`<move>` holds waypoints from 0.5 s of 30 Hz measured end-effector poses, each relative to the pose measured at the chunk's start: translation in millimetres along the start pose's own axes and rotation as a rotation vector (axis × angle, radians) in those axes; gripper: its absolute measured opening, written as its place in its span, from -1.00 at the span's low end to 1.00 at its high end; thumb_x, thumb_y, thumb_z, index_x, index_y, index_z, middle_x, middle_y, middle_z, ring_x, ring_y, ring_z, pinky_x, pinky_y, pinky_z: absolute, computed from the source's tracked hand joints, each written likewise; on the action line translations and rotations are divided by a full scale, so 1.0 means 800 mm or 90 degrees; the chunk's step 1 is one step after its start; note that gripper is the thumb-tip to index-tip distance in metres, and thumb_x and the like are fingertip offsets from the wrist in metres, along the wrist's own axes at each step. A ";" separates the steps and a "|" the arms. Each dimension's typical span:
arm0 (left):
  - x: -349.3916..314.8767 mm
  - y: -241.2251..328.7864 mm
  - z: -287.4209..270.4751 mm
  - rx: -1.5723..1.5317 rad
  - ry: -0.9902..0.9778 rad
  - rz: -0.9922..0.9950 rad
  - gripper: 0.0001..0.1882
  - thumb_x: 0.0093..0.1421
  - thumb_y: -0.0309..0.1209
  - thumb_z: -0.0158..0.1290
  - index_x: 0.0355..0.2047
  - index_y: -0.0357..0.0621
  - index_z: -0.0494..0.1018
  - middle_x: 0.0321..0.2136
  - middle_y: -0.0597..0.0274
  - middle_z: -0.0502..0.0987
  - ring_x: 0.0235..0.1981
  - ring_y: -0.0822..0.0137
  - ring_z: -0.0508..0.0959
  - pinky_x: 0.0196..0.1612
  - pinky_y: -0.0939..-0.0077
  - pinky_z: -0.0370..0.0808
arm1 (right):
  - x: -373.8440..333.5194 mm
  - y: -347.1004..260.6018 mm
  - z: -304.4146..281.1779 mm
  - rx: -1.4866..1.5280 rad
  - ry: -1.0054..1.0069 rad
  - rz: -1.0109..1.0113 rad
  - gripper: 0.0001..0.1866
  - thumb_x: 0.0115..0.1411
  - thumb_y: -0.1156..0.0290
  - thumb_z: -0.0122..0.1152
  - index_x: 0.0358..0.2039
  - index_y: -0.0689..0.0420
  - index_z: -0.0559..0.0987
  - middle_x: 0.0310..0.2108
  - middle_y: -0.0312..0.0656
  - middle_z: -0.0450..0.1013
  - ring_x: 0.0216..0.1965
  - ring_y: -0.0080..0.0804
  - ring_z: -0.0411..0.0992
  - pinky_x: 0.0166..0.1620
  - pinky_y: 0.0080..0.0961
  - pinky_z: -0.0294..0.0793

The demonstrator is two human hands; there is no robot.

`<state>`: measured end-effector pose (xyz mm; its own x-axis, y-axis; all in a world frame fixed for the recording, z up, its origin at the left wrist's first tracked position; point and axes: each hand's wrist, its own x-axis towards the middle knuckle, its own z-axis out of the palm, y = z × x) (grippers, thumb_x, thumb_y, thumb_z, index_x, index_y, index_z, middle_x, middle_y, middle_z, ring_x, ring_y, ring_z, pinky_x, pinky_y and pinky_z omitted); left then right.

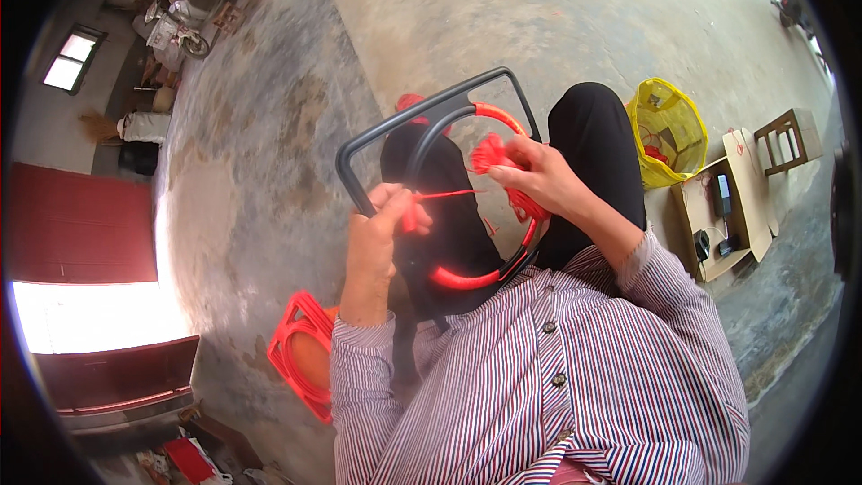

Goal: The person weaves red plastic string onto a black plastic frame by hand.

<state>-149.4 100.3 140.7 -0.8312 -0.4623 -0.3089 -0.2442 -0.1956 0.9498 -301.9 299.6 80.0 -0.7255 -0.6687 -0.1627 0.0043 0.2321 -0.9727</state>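
Observation:
Across my knees rests a dark grey tube frame [431,105] with a round ring, parts of which are covered in red [465,281]. My left hand [384,226] is closed beside the frame's left side, its fingers pinching a red cord [449,193]. The cord runs taut from there toward my right hand [544,176], which is closed around a bundle of red cord [488,154] over the right part of the ring. More red strands hang below that hand along the ring. Whether my left hand also touches the frame I cannot tell.
Red-wrapped frames [310,350] lie on the floor at my left. Another red item [411,106] shows beyond my left knee. At right stand a yellow bag [672,117] with red material inside, an open cardboard box [754,193] and a wooden stool [790,139].

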 end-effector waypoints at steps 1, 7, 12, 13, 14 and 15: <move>-0.001 0.005 0.005 0.035 -0.003 0.007 -0.78 0.18 -0.40 0.06 -0.30 -0.35 0.49 -0.53 0.09 0.56 -0.56 0.39 0.52 -0.42 0.59 0.45 | 0.016 -0.013 0.003 -0.123 -0.021 -0.029 -0.56 0.17 0.20 0.27 -0.10 0.29 0.48 -0.34 -0.14 0.52 -0.27 -0.51 0.46 -0.23 -0.55 0.45; -0.008 0.018 0.030 0.264 0.016 0.134 -0.81 0.12 -0.46 0.09 -0.30 -0.33 0.56 -0.40 0.24 0.57 -0.40 0.51 0.50 -0.31 0.61 0.40 | 0.035 -0.030 0.038 0.355 -0.216 0.010 -0.58 0.16 0.31 0.26 -0.02 0.26 0.48 -0.21 -0.15 0.51 -0.23 -0.45 0.49 -0.19 -0.48 0.47; -0.008 0.007 0.028 0.186 0.015 0.130 -0.73 0.08 -0.52 0.10 -0.18 -0.32 0.52 -0.24 0.19 0.55 -0.29 0.46 0.53 -0.23 0.56 0.45 | 0.014 -0.014 0.026 0.400 -0.114 -0.008 -0.69 0.19 0.41 0.20 -0.08 0.27 0.49 -0.20 -0.23 0.49 -0.19 -0.54 0.45 -0.11 -0.54 0.45; -0.004 0.004 0.032 0.173 0.011 0.169 -0.71 0.08 -0.54 0.09 -0.14 -0.32 0.49 -0.21 0.18 0.54 -0.27 0.46 0.53 -0.21 0.55 0.45 | 0.003 -0.031 0.030 0.386 -0.059 -0.096 -0.71 0.12 0.34 0.28 -0.20 0.23 0.52 -0.24 -0.22 0.46 -0.17 -0.45 0.43 -0.12 -0.48 0.44; -0.004 0.003 0.035 0.159 0.011 0.207 -0.68 0.08 -0.56 0.08 -0.10 -0.31 0.46 -0.18 0.17 0.53 -0.24 0.45 0.54 -0.19 0.55 0.46 | 0.000 -0.046 0.033 0.385 -0.058 -0.095 -0.71 0.12 0.34 0.28 -0.20 0.23 0.52 -0.24 -0.22 0.46 -0.17 -0.45 0.43 -0.12 -0.48 0.44; -0.005 0.002 0.040 0.158 0.011 0.206 -0.68 0.08 -0.56 0.08 -0.10 -0.31 0.46 -0.18 0.17 0.53 -0.24 0.45 0.54 -0.19 0.55 0.46 | -0.003 -0.060 0.036 0.098 0.062 -0.286 -0.70 0.07 0.32 0.32 -0.24 0.21 0.53 -0.24 -0.21 0.44 -0.16 -0.38 0.42 -0.13 -0.46 0.43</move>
<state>-162.4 129.4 145.2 -0.8772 -0.4801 0.0089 -0.0862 0.1758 0.9806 -280.7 269.4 121.9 -0.7399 -0.6077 0.2886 -0.2283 -0.1768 -0.9574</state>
